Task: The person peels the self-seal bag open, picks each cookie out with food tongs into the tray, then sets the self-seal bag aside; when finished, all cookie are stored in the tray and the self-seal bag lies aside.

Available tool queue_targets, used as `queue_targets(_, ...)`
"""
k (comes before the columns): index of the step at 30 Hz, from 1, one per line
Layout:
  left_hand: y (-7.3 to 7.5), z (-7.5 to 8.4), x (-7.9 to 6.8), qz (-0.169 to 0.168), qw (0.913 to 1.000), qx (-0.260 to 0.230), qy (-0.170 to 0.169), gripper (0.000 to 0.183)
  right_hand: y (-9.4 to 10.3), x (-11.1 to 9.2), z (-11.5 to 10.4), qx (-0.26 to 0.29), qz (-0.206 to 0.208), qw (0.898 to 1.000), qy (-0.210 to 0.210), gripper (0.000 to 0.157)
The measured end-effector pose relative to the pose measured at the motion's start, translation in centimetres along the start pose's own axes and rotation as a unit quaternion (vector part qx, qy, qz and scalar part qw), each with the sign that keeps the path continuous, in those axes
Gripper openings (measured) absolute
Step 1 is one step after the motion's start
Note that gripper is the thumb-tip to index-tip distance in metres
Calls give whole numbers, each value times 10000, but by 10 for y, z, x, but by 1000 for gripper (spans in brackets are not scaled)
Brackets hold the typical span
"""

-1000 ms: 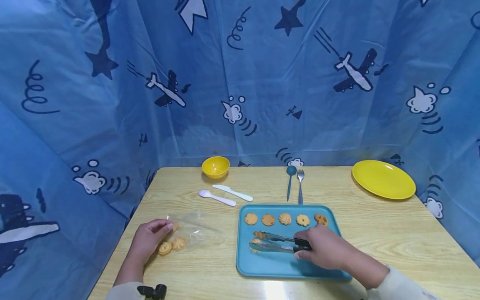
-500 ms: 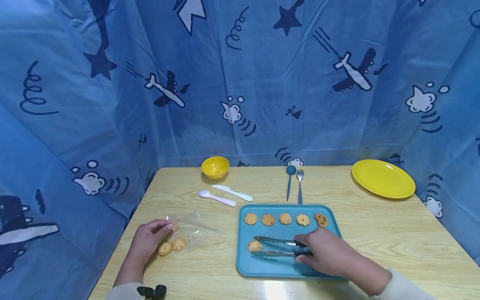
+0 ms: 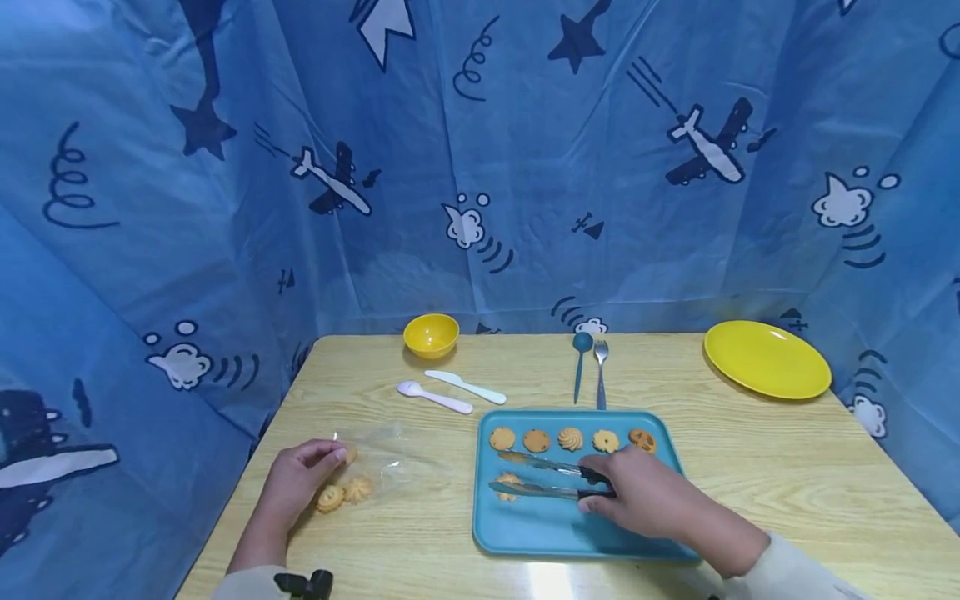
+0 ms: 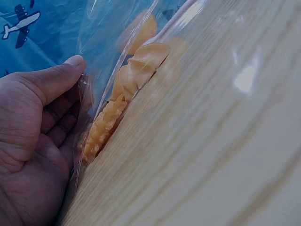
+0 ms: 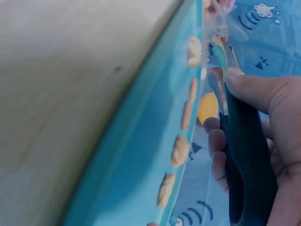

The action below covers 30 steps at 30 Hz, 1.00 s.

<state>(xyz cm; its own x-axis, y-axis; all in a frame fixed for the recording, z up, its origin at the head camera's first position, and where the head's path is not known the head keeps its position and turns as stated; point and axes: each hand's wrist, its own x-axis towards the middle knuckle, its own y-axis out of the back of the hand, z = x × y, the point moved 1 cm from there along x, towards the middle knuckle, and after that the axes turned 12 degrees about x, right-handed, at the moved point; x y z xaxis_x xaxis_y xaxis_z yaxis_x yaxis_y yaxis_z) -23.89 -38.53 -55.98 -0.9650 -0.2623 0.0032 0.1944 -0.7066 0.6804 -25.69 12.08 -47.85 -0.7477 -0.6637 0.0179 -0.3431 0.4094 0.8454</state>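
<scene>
My left hand (image 3: 296, 475) pinches the edge of a clear plastic bag (image 3: 393, 458) lying on the table. Several cookies are in the bag, among them a swirled one (image 4: 141, 68) and a rough-edged ring-like one (image 4: 106, 125). My right hand (image 3: 648, 496) grips the black handles of metal tongs (image 3: 528, 489) over the blue tray (image 3: 555, 533). The tongs' arms stand apart with nothing clamped between them. Beneath the nearer arm, partly hidden, a cookie (image 3: 508, 478) lies at the tray's left. In the right wrist view, thumb and fingers wrap the tongs' handle (image 5: 249, 155).
Several cookies (image 3: 570, 438) form a row along the tray's back. Behind it lie a blue spoon (image 3: 578, 371) and a fork (image 3: 601, 375). A lilac spoon (image 3: 435, 396), a pale knife (image 3: 465, 386) and a yellow bowl (image 3: 431, 336) are back left, a yellow plate (image 3: 767, 358) back right.
My right hand has opened the tongs around the cookie, then moved them back and slightly left, leaving the cookie on the tray. My left hand has stayed on the bag.
</scene>
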Motion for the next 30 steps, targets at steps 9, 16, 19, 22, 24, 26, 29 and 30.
queue_targets(9, 1, 0, -2, -96, 9999, 73, -100, 33, -19, 58, -35, -159, -72, 9988, 452, 35)
queue_targets(16, 1, 3, -2, -84, 9998, -11, -168, 39, -42, 112, -65, -1039, -322, 9925, 566, 28)
queue_targets(19, -1, 4, -1, -81, 9998, 41, -190, 39, -48, 128, -74, -1204, -492, 9896, 615, 30)
queue_targets(22, -2, 4, -1, -51, 9997, 66, -220, 36, -51, 142, -84, -1185, -683, 9878, 740, 27)
queue_targets(24, -2, 4, -1, -40, 9996, 69, -278, 35, -53, 150, -91, -1202, -781, 9859, 861, 28)
queue_targets(26, -1, 3, 0, -50, 9995, 40, -301, 33, -55, 158, -97, -1187, -903, 9844, 930, 30)
queue_targets(29, -1, 2, -1, -63, 9994, 23, -334, 31, -61, 168, -103, -1146, -1094, 9823, 1000, 36)
queue_targets(30, -1, 2, -1, -68, 9995, 4, -321, 30, -63, 171, -105, -1118, -1152, 9818, 1015, 36)
